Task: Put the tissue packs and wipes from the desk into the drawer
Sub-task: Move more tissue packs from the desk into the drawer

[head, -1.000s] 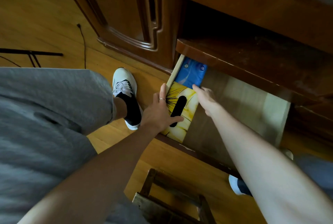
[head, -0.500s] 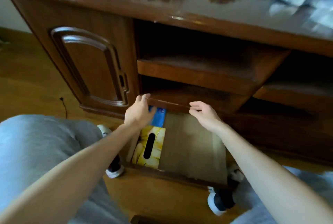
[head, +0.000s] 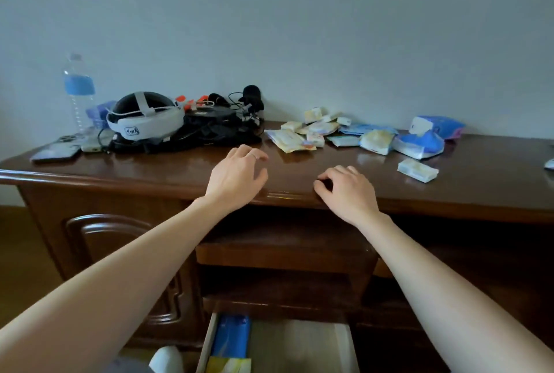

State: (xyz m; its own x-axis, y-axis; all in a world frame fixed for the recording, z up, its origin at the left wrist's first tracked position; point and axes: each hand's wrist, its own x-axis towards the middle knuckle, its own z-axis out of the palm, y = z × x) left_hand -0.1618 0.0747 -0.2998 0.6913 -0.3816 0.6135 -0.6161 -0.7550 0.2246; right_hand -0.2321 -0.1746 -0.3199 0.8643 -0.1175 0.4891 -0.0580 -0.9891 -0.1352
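Several small tissue packs and wipes (head: 302, 134) lie scattered on the dark wooden desk (head: 168, 168) at the back right, among them two blue packs (head: 418, 146) and one pale pack (head: 417, 170) lying apart nearer the front. My left hand (head: 238, 176) and my right hand (head: 347, 189) hover over the desk's front edge, fingers loosely curled, holding nothing. Below, the drawer (head: 299, 342) stands pulled out. A blue pack (head: 232, 336) and a yellow pack (head: 227, 365) lie along its left side.
A white and black headset (head: 144, 119), cables and black gear (head: 215, 126) crowd the desk's left half. A water bottle (head: 78, 93) and a phone (head: 55, 152) stand at the far left. A white shoe (head: 166, 360) shows beside the drawer.
The view has swung up from the drawer to the desk top. Both hands left the yellow pack in the drawer and rose to the desk's front edge.
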